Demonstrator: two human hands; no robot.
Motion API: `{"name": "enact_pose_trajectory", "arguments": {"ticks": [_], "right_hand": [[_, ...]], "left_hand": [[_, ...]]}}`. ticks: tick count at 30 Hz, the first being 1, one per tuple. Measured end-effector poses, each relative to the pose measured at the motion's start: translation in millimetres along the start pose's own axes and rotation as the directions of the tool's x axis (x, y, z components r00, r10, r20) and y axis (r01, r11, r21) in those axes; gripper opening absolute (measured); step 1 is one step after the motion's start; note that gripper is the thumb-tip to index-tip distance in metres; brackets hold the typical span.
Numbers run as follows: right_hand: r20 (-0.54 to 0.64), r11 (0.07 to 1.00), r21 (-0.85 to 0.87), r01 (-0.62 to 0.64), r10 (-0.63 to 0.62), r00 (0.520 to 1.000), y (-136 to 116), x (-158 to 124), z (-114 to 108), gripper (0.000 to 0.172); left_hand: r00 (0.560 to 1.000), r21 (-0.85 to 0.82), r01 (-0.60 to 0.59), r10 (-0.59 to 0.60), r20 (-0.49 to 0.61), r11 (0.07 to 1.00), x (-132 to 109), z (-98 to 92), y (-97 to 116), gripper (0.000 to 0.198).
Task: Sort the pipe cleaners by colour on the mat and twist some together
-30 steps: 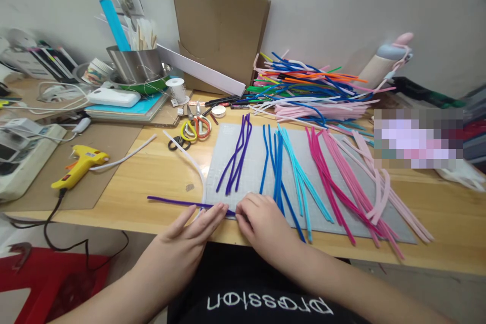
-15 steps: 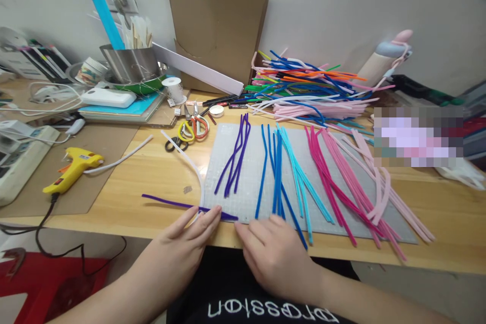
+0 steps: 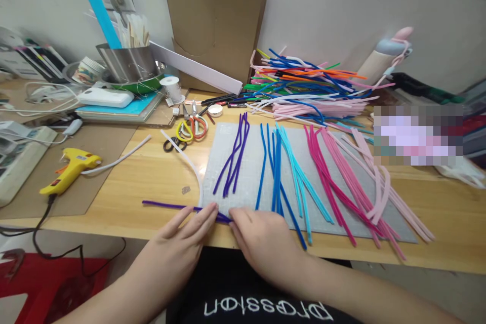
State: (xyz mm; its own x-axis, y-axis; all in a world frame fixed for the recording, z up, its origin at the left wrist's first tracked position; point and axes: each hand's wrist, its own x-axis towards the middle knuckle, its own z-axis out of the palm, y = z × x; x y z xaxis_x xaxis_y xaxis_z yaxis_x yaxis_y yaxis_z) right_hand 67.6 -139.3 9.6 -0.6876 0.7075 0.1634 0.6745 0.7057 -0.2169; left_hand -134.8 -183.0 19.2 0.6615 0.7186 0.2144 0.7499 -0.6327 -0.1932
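Note:
At the table's front edge, my left hand [image 3: 190,233] has its fingers closed over a purple pipe cleaner [image 3: 167,205], whose tail sticks out to the left. My right hand [image 3: 261,233] pinches the folded right end, close to the left fingertips. Its thumb is hidden. A white pipe cleaner [image 3: 190,159] curves down to the left fingers; its lower end is covered. Beyond the hands, several purple pipe cleaners [image 3: 237,157] lie on a grey cutting mat [image 3: 252,136]. Blue ones [image 3: 278,177] lie just past my right hand, beside light blue ones [image 3: 298,177].
Magenta [image 3: 328,182] and pink pipe cleaners [image 3: 349,177] cover the mat's right side. A mixed heap of pipe cleaners [image 3: 311,86] lies behind. Scissors [image 3: 195,129], a wire spool [image 3: 170,90] and a yellow glue gun [image 3: 72,169] are to the left. Cardboard [image 3: 216,35] leans on the wall.
My right hand has moved left and closed on the purple pipe cleaner's right end, which was bare before. My left hand has barely moved. The view has shifted slightly.

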Motion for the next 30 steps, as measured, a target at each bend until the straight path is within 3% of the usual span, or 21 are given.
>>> {"name": "enact_pose_trajectory", "arguments": {"ticks": [2, 6, 13, 15, 17, 18, 19, 20, 21, 22, 23, 25, 26, 28, 30], "right_hand": [[0.028, 0.998, 0.033, -0.047, 0.046, 0.999, 1, 8, 1, 0.011], [0.051, 0.994, 0.075, -0.079, 0.075, 0.996, -1, 17, 3, 0.010], [0.101, 0.973, 0.181, -0.144, 0.127, 0.987, -4, 20, -2, 0.008], [0.100, 0.925, 0.328, -0.194, 0.170, 0.980, -2, 21, -5, 0.008], [0.120, 0.801, 0.545, -0.247, 0.216, 0.969, 2, 25, -10, 0.007], [0.143, 0.703, 0.660, -0.267, 0.231, 0.962, 3, 27, -12, 0.009], [0.166, 0.588, 0.760, -0.278, 0.238, 0.957, 4, 29, -15, 0.011], [0.181, 0.470, 0.838, -0.277, 0.239, 0.954, 5, 31, -18, 0.014], [0.182, 0.362, 0.895, -0.261, 0.239, 0.954, 6, 33, -21, 0.017], [0.165, 0.277, 0.933, -0.231, 0.242, 0.956, 5, 34, -24, 0.019], [0.132, 0.221, 0.957, -0.189, 0.251, 0.959, 5, 35, -27, 0.021], [0.045, 0.175, 0.980, -0.099, 0.287, 0.957, 2, 33, -33, 0.022], [0.013, 0.166, 0.984, -0.067, 0.305, 0.952, 1, 31, -36, 0.022], [-0.021, 0.155, 0.987, -0.034, 0.337, 0.941, 0, 26, -43, 0.023], [-0.039, 0.145, 0.989, -0.015, 0.366, 0.930, 3, 20, -49, 0.022]], "left_hand": [[0.987, -0.034, 0.154, -0.156, -0.046, 0.987, -1, 0.1, 1, 0.035], [0.862, -0.149, 0.492, -0.504, -0.052, 0.858, -5, 3.2, 3, 0.022], [0.749, -0.451, 0.595, -0.663, 0.009, 0.666, -9, 18.3, 4, 0.008], [0.663, -0.560, 0.573, -0.740, -0.113, 0.599, -13, 13.5, 10, 0.007], [0.553, -0.674, 0.432, -0.767, -0.326, 0.599, -18, 4.5, 18, 0.013], [0.531, -0.703, 0.329, -0.739, -0.414, 0.630, -19, -0.5, 23, 0.019], [0.542, -0.711, 0.228, -0.694, -0.474, 0.665, -19, -5.3, 28, 0.024], [0.586, -0.717, 0.150, -0.646, -0.490, 0.681, -17, -9.4, 32, 0.028], [0.634, -0.747, 0.110, -0.625, -0.456, 0.656, -13, -12.8, 36, 0.029], [0.630, -0.799, 0.113, -0.664, -0.402, 0.591, -5, -15.7, 38, 0.027], [0.613, -0.874, 0.150, -0.737, -0.284, 0.462, 5, -18.0, 40, 0.022], [0.526, -0.977, 0.157, -0.850, -0.041, 0.144, 30, -21.8, 38, 0.014], [0.519, -0.993, 0.118, -0.853, 0.053, 0.010, 43, -23.6, 36, 0.013], [0.539, -0.989, 0.020, -0.832, 0.133, -0.145, 67, -27.0, 31, 0.013], [0.579, -0.975, -0.033, -0.800, 0.159, -0.218, 86, -30.5, 25, 0.016]]}}
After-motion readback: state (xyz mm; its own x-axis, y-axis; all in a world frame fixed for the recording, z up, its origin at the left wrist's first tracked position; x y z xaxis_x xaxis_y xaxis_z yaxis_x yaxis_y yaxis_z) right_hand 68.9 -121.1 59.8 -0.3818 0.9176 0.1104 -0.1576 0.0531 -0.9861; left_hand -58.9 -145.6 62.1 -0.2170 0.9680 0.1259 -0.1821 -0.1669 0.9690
